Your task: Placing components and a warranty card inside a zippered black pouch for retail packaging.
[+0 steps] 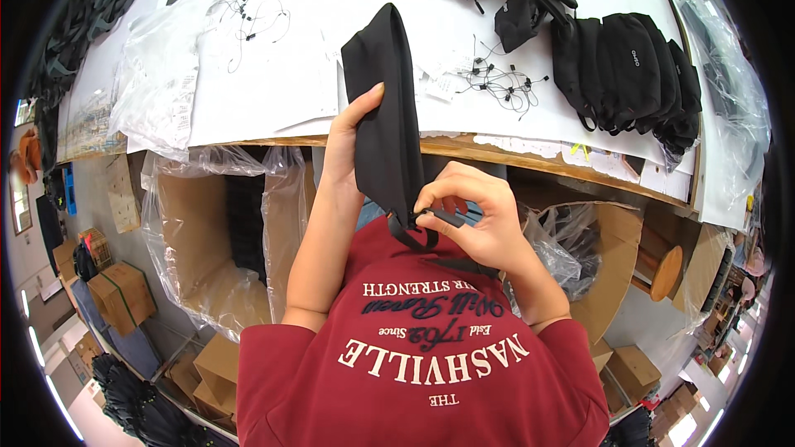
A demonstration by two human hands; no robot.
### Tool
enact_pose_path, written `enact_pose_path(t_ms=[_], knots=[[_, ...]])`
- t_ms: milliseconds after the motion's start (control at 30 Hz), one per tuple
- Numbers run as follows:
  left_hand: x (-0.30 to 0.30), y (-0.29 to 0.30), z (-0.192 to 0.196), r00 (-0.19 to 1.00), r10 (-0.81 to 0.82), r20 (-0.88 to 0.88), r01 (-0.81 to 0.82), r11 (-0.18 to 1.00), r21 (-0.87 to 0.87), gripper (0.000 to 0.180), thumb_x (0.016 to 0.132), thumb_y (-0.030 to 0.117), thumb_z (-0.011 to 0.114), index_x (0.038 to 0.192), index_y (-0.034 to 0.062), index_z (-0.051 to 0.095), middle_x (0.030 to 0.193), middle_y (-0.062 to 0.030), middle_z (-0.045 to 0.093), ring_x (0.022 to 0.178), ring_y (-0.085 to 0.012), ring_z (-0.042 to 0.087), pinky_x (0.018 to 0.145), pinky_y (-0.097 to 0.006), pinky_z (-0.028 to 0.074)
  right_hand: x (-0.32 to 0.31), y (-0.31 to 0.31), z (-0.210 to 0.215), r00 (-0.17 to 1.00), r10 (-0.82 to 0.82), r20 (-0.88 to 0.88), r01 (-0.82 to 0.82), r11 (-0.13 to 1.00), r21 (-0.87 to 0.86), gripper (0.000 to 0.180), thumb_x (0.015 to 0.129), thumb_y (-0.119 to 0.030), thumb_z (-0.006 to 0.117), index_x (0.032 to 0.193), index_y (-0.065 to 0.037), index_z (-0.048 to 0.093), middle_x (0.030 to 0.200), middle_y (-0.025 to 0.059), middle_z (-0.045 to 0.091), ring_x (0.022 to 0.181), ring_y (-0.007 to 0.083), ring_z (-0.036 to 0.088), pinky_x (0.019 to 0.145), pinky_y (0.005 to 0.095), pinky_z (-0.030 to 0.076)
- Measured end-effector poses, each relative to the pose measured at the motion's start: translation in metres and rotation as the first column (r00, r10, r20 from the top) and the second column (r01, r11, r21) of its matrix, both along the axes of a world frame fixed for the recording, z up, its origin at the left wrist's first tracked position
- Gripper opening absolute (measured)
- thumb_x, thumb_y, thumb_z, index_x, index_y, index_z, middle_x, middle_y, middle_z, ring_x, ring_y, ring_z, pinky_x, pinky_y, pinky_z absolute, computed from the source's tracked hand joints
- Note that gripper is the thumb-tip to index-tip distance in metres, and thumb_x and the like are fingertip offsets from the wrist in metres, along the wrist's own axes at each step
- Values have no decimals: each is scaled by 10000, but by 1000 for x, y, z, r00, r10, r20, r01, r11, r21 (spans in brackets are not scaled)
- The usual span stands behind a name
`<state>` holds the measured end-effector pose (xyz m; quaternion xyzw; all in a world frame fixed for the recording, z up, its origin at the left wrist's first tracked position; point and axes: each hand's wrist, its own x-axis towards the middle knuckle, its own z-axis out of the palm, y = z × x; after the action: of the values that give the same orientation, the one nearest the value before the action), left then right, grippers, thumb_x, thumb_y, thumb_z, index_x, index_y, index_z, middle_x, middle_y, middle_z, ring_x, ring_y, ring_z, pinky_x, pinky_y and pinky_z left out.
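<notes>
A flat black fabric pouch stands on end in front of my chest, its long side running away from me toward the table. My left hand is closed around its left side, thumb lying on the fabric. At the pouch's near lower end, my right hand pinches a small black tab between thumb and fingertips. A black strap loop hangs from that same end, close to my shirt. Whether the tab is a zipper pull I cannot tell.
On the white table lie thin black cords, more cords, clear plastic bags and black pouches. Below its wooden edge, a plastic-lined carton stands left and an open carton right, beside a wooden stool.
</notes>
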<state>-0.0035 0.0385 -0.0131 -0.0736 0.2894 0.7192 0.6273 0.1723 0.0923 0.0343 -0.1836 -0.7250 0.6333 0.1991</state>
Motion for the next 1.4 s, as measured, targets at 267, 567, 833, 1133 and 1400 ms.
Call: enact_pose_path(t_ms=[267,567,833,1133,1400], knots=[[14,6,17,996,-19,-88,6,988,-155,267,938,264,516,745,79,506,571,-24,392,485,-107,330,398,-227,294,-1,7,4,992,-122,10,119,981,153,161,674,0,749,798,-45,656,731,19,583,560,80,474,514,216,359],[-1,-8,-17,999,-51,20,49,994,102,210,915,228,540,912,24,591,713,-104,601,637,-167,606,527,-242,519,8,8,2,991,126,45,-127,992,24,151,698,-22,725,830,-40,654,809,41,602,663,121,534,586,240,422],[14,-9,17,856,-187,-481,112,977,-181,297,766,120,724,1000,-38,630,866,-95,671,733,-145,656,637,-253,539,6,52,3,985,-172,-18,105,515,850,310,835,-343,581,1091,-207,690,1266,116,496,1161,288,426,999,418,272],[26,-16,9,813,-223,-539,103,964,-244,291,905,254,612,998,-19,654,848,-65,676,726,-99,639,621,-221,502,8,58,-36,959,-218,-183,274,535,799,370,925,-444,453,1122,-233,685,1322,127,482,1236,280,388,1035,405,230],[43,-8,4,779,-173,-603,32,971,-237,407,960,349,505,1120,-14,596,999,-64,652,890,-104,613,759,-229,485,11,56,-38,802,-595,-58,482,586,652,331,855,-269,580,1154,-141,641,1274,138,488,1176,309,428,1006,430,277]])
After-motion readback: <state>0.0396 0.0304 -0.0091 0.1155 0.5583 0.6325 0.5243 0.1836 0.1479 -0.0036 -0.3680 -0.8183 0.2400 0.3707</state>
